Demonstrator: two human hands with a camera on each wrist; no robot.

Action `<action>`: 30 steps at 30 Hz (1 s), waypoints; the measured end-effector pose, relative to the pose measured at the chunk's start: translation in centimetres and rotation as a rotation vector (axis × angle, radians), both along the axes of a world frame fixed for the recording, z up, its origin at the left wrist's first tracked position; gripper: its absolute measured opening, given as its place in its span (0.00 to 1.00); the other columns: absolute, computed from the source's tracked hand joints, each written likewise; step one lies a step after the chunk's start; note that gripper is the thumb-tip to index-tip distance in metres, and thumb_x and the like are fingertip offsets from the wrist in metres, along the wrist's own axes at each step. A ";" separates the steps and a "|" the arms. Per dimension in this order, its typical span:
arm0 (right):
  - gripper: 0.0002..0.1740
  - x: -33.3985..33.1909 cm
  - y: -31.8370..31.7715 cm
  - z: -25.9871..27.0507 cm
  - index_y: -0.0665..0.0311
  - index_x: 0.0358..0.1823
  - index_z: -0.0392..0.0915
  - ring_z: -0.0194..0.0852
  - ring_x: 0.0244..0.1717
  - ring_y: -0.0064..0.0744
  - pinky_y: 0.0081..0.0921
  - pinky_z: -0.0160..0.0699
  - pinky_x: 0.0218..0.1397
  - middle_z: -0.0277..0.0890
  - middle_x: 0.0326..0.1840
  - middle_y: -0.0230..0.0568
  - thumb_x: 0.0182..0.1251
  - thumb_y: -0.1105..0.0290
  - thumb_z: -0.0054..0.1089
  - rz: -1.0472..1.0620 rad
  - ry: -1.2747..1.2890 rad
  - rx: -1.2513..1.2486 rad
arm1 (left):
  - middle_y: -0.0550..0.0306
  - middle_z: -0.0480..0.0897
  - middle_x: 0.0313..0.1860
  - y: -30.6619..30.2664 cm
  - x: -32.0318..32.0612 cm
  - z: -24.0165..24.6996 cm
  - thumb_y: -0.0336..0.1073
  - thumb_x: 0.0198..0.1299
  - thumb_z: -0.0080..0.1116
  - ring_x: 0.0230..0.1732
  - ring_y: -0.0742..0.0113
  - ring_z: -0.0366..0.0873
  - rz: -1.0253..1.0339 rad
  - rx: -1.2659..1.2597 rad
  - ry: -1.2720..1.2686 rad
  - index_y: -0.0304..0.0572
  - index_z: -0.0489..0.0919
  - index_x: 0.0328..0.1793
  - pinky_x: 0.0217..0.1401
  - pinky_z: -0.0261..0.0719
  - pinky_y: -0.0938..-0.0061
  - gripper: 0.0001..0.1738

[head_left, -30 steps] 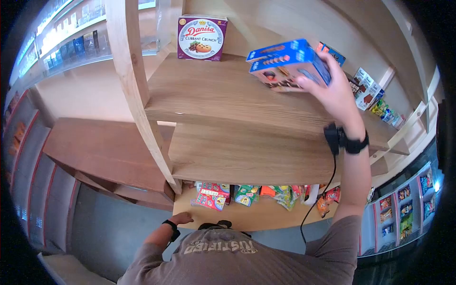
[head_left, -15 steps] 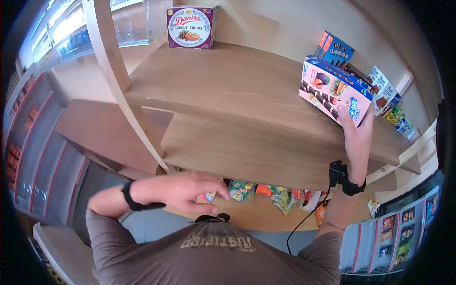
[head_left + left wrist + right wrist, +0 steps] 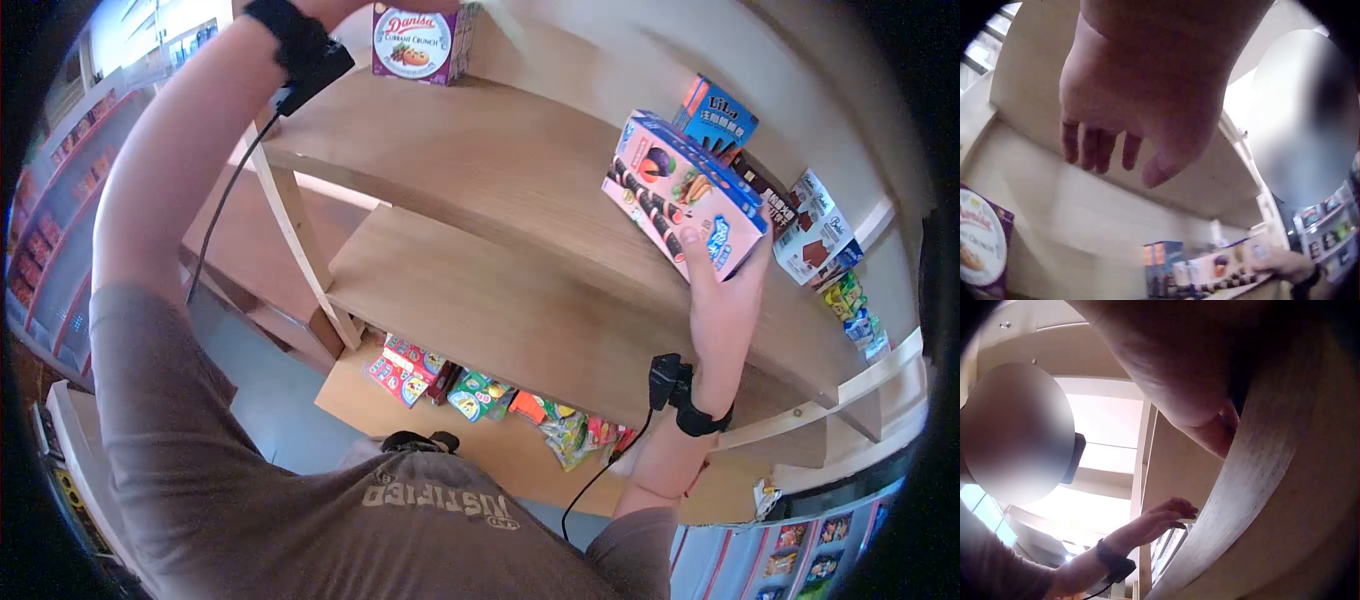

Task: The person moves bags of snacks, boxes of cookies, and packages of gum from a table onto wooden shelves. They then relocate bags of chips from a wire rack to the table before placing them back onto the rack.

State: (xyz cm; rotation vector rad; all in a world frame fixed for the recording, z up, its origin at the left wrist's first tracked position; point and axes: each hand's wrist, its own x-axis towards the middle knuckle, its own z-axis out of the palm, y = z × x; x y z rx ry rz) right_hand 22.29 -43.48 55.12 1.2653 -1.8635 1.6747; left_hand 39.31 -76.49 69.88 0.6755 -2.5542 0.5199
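1. Gripping the pink-and-blue box (image 3: pixel 680 195) near its right end, the right hand (image 3: pixel 728 310) has its thumb across the printed face, and its fingers seem to be bent round behind, mostly out of my sight.
2. The box is tilted over the right part of the upper shelf (image 3: pixel 450 150), just in front of the blue LiLa box (image 3: pixel 720 118). I can't tell whether its underside bears on the wood.
3. The left hand (image 3: pixel 1141 100) is up high, above the purple Danisa box (image 3: pixel 413 48). Its fingers hang loosely bent and apart, with nothing in them.
4. Some of the arranging looks done to me: the Danisa box stands upright at the left end, apart from the rest, while the LiLa box leans on the right among a dark brown pack, white packets (image 3: pixel 815 230) and small bright bags (image 3: pixel 850 312).
5. The pink-and-blue box looks like the unfinished part, being askew and in the person's grip; setting it straight and letting go are not done, I'd say.
6. Below the lower shelf (image 3: pixel 480 290), a bottom board carries colourful snack bags (image 3: pixel 478 395) lying loosely together. Whether they belong to this work, I can't tell.
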 end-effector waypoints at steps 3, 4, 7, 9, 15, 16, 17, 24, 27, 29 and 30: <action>0.43 -0.4 0.2 0.0 0.71 0.69 0.50 0.70 0.55 0.31 0.27 0.68 0.59 0.69 0.57 0.49 0.58 0.64 0.66 -0.015 0.023 -0.014 | 0.38 0.75 0.56 -12.3 -2.6 -2.4 0.32 0.51 0.56 0.54 0.55 0.76 0.172 -0.222 -0.125 0.27 0.72 0.55 0.52 0.74 0.63 0.24; 0.44 -0.3 0.3 0.1 0.71 0.69 0.50 0.72 0.54 0.32 0.28 0.69 0.58 0.71 0.56 0.50 0.57 0.63 0.66 -0.026 0.033 0.003 | 0.35 0.74 0.57 -8.7 -2.4 -1.5 0.31 0.49 0.55 0.55 0.51 0.76 0.281 -0.038 -0.262 0.26 0.69 0.58 0.52 0.75 0.62 0.28; 0.44 -0.4 0.4 0.0 0.68 0.69 0.51 0.77 0.50 0.37 0.31 0.72 0.54 0.75 0.51 0.50 0.57 0.60 0.66 -0.078 0.083 0.002 | 0.34 0.74 0.56 -8.7 -2.5 -1.7 0.29 0.45 0.57 0.57 0.44 0.74 0.301 0.138 -0.315 0.30 0.59 0.68 0.54 0.76 0.61 0.40; 0.44 -0.3 0.5 0.1 0.66 0.69 0.52 0.78 0.49 0.39 0.33 0.73 0.52 0.76 0.51 0.51 0.56 0.58 0.65 -0.084 0.069 0.041 | 0.34 0.69 0.62 -7.6 -2.0 -2.0 0.31 0.44 0.59 0.62 0.46 0.70 0.262 0.158 -0.250 0.36 0.59 0.70 0.61 0.71 0.62 0.42; 0.44 -0.8 0.6 -0.1 0.64 0.69 0.53 0.78 0.49 0.45 0.36 0.74 0.50 0.76 0.51 0.51 0.56 0.53 0.64 -0.147 0.147 0.054 | 0.39 0.60 0.69 -10.5 -2.7 -2.3 0.40 0.41 0.67 0.72 0.42 0.53 0.434 -0.028 -0.384 0.44 0.52 0.74 0.72 0.58 0.57 0.52; 0.44 -0.6 0.6 0.0 0.64 0.69 0.53 0.78 0.49 0.45 0.36 0.74 0.50 0.76 0.51 0.51 0.56 0.53 0.64 -0.140 0.127 0.066 | 0.40 0.60 0.69 -11.4 -2.3 -2.7 0.41 0.40 0.67 0.71 0.40 0.54 0.276 0.034 -0.307 0.46 0.52 0.74 0.71 0.59 0.55 0.53; 0.44 -0.4 0.7 0.1 0.64 0.69 0.52 0.78 0.50 0.45 0.36 0.74 0.50 0.76 0.51 0.51 0.56 0.53 0.64 -0.133 0.106 0.077 | 0.40 0.59 0.69 -12.4 -2.2 -2.9 0.42 0.38 0.68 0.70 0.39 0.55 0.118 0.093 -0.229 0.47 0.52 0.74 0.70 0.60 0.54 0.54; 0.44 -1.3 0.5 -0.3 0.66 0.69 0.52 0.77 0.51 0.44 0.35 0.74 0.51 0.75 0.51 0.53 0.57 0.53 0.63 -0.108 0.121 0.093 | 0.42 0.57 0.69 -7.5 -2.1 -1.9 0.37 0.31 0.71 0.71 0.46 0.54 0.376 0.148 -0.239 0.49 0.54 0.72 0.65 0.67 0.56 0.56; 0.44 -1.1 0.4 -0.2 0.68 0.68 0.53 0.77 0.51 0.41 0.33 0.73 0.52 0.75 0.51 0.54 0.57 0.55 0.64 -0.076 0.099 0.068 | 0.40 0.63 0.66 -8.0 -1.4 -2.1 0.37 0.32 0.70 0.68 0.46 0.61 0.195 0.090 -0.222 0.51 0.55 0.70 0.63 0.69 0.56 0.54; 0.42 -0.7 0.3 -0.1 0.71 0.66 0.54 0.75 0.51 0.36 0.30 0.72 0.54 0.73 0.53 0.52 0.56 0.59 0.66 -0.051 0.109 -0.020 | 0.39 0.72 0.58 -5.9 -0.5 -1.9 0.38 0.33 0.70 0.60 0.44 0.70 0.219 0.265 -0.224 0.51 0.56 0.70 0.60 0.71 0.55 0.53; 0.40 -0.3 0.3 -0.1 0.73 0.65 0.55 0.73 0.50 0.31 0.27 0.72 0.54 0.71 0.54 0.50 0.57 0.64 0.67 -0.006 0.075 -0.068 | 0.39 0.76 0.52 -6.1 0.0 -2.9 0.38 0.34 0.70 0.55 0.43 0.74 0.123 0.142 -0.147 0.48 0.58 0.68 0.58 0.73 0.55 0.50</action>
